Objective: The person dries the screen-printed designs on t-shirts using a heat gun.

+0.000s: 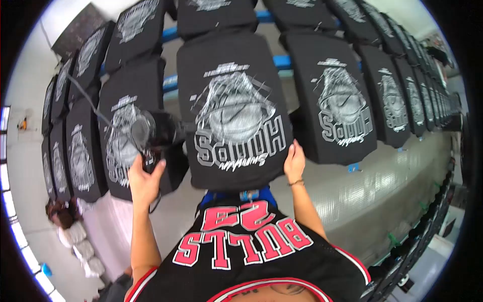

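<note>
Directly in front of me lies a black shirt (236,110) stretched flat, printed with a white and grey basketball-and-net design. My left hand (144,182) is wrapped round the handle of a black heat gun (153,132), whose nozzle points right, over the left edge of that shirt. A cord runs from the tool to the upper left. At the shirt's lower right edge is my right hand (294,162), with its fingers along the fabric; whether it pinches the cloth is hard to tell.
More printed black shirts stand in rows to the left (83,156) and right (337,100), with others behind. Blue rails (283,62) run between the rows. A person's dark head (61,214) and white bundles (83,249) are at the lower left.
</note>
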`<state>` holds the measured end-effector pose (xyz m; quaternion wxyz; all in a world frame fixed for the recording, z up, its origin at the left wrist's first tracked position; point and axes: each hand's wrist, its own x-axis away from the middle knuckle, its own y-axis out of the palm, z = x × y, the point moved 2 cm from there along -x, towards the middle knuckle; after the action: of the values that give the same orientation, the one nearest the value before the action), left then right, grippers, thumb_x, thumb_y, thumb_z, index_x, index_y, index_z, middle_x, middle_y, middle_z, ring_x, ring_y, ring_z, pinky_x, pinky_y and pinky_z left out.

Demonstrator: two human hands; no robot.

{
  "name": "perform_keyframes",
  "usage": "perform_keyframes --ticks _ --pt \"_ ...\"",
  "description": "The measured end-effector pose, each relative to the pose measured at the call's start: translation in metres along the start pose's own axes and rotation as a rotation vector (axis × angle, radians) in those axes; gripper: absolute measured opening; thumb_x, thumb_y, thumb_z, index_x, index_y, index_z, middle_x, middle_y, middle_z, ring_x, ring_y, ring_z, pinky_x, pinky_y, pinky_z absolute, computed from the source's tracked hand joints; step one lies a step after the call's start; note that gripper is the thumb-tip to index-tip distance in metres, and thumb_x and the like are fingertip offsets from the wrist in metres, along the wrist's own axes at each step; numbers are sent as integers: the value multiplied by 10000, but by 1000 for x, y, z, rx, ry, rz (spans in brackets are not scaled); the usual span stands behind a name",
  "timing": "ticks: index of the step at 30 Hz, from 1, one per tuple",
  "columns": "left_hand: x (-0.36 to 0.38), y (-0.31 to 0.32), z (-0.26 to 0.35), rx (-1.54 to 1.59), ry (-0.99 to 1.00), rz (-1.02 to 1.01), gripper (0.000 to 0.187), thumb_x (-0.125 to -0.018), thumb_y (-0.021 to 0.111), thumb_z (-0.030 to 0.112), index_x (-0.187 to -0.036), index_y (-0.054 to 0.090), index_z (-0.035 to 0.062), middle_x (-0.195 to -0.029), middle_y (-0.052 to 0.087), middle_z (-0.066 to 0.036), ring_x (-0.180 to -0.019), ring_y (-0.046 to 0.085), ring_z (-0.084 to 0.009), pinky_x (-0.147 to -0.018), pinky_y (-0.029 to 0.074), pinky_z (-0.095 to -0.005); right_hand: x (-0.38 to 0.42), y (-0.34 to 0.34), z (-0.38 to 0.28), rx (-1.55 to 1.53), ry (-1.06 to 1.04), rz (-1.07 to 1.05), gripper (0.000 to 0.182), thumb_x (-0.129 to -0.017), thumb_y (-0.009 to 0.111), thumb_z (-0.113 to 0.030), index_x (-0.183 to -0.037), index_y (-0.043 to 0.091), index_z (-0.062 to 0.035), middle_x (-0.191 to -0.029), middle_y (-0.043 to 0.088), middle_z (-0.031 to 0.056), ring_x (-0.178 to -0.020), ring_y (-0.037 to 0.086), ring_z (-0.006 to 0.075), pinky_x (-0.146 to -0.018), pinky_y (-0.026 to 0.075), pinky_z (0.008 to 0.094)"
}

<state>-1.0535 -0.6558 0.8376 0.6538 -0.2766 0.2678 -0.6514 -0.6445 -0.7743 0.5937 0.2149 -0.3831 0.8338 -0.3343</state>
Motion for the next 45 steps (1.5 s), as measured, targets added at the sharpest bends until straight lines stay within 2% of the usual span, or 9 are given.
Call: perform_keyframes --ticks 4,10,19,25,30,34,36,39,45 --pt "-21 20 28 29 65 -152 341 -755 777 144 -953 605 -75 -839 678 -197 -769 648 -278 -766 497 -374 1 -4 -11 20 34 70 360 -1025 461 -257 -1239 619 -14 -1208 649 171 -1116 600 354 -978 465 421" --pt "-36 98 82 206 126 -359 318 -728 793 88 -962 631 -54 -789 692 -145 -706 621 -147 -689 510 -321 4 -10 -12 -56 -20 187 304 -1005 484 -217 -1149 663 -18 -1153 673 161 -1066 616 336 -945 481 421" --pt "-22 141 142 43 186 -414 365 -722 821 207 -808 580 -53 -632 605 -156 -567 575 -194 -580 470 -359 -24 -32 -2 -195 -146 182 284 -983 530 -197 -1181 636 -23 -1182 640 156 -1111 565 346 -990 425 421" --pt "26 105 101 139 38 -308 409 -694 846 233 -784 566 -51 -700 648 -172 -617 601 -217 -622 492 -365 -56 -11 9 -258 -225 -41 385 -996 519 -237 -1278 580 17 -1288 589 197 -1184 534 376 -1039 404 429" --pt "66 55 66 76 -141 -89 375 -694 844 161 -767 532 -33 -666 542 -72 -677 461 -95 -612 453 -328 -60 13 7 -217 -240 -216 503 -1009 495 -286 -1395 480 37 -1332 543 246 -1225 508 403 -1061 386 446" --pt "60 27 48 29 -77 217 306 -698 796 94 -842 578 -64 -722 645 -152 -632 578 -192 -629 478 -349 -57 23 8 -206 -194 -211 549 -1019 473 -303 -1445 407 37 -1337 528 258 -1227 503 415 -1063 383 454" --pt "49 12 41 -50 -151 148 311 -707 798 109 -843 577 -63 -738 649 -160 -661 601 -202 -653 489 -359 -55 23 8 -210 -192 -170 515 -1021 471 -300 -1408 455 40 -1322 540 253 -1228 503 414 -1065 381 453" --pt "25 24 45 -13 -12 141 315 -719 802 126 -838 577 -59 -741 647 -158 -671 604 -204 -654 487 -362 -59 25 9 -255 -171 -110 460 -1021 482 -290 -1341 530 37 -1307 558 236 -1222 510 396 -1059 381 448" --pt "-22 85 101 118 85 -223 351 -709 822 172 -876 622 -62 -755 678 -170 -682 627 -171 -650 503 -347 -105 -40 -61 -333 -297 122 298 -1009 514 -204 -1209 644 -25 -1240 627 150 -1164 562 328 -1015 417 403"
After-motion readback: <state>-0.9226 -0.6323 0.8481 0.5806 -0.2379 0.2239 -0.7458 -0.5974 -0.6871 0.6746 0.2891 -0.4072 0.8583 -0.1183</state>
